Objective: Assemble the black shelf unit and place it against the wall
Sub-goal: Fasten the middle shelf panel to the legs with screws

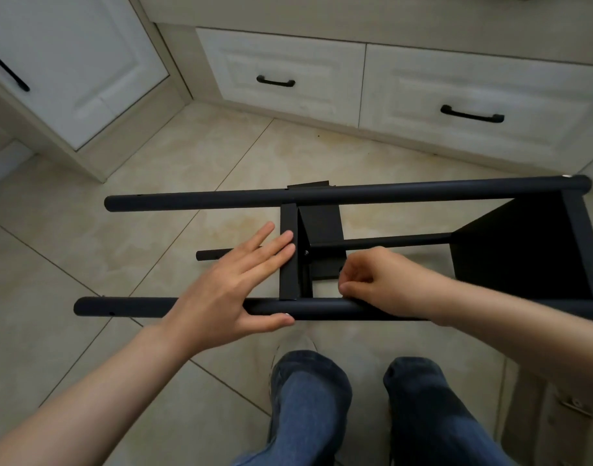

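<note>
The black shelf unit (523, 250) lay sideways on the floor (153, 183), under both hands. Left hand (234, 290) was flat, fingers straight, pressing the middle panel (288, 257), thumb along the near pole (120, 306). Right hand (372, 280), just right of it, had its fingers curled tight at that pole; couldn't tell round what. I'd hold the panel square while fastening.

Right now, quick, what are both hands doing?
Left hand: open, straight fingers pressing the middle shelf panel.
Right hand: curled at the near pole; pinching anything? Cannot tell.
</note>
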A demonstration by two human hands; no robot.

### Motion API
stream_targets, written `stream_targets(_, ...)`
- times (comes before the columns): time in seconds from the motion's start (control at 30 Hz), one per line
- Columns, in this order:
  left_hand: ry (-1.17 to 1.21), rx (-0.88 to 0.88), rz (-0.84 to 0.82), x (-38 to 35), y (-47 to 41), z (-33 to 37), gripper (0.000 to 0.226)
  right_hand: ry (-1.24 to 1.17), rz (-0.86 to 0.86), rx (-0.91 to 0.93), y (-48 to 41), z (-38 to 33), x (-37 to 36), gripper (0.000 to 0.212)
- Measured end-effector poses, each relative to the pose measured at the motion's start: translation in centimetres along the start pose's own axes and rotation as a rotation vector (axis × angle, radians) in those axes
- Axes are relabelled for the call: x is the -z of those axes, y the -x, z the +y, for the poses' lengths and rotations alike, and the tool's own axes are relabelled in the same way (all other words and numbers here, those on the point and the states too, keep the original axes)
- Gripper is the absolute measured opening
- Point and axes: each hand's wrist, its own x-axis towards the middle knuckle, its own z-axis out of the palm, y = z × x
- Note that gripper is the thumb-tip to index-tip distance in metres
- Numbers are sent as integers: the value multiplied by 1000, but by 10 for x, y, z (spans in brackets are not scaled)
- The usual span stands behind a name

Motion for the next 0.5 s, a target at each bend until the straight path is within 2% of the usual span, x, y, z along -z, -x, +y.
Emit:
stream_targets(0.1,96,-2,-3,-2,2,1,84,-21,-91,-34,-7,1,4,6)
stream_targets(0.27,80,-3,-14,-4,8,4,84,-17,-163,-8,-20,-3,-4,7)
stream_targets(0.5,94,-17,15,-8,17,12,82,-308,-250,73,-37,-10,-19,6)
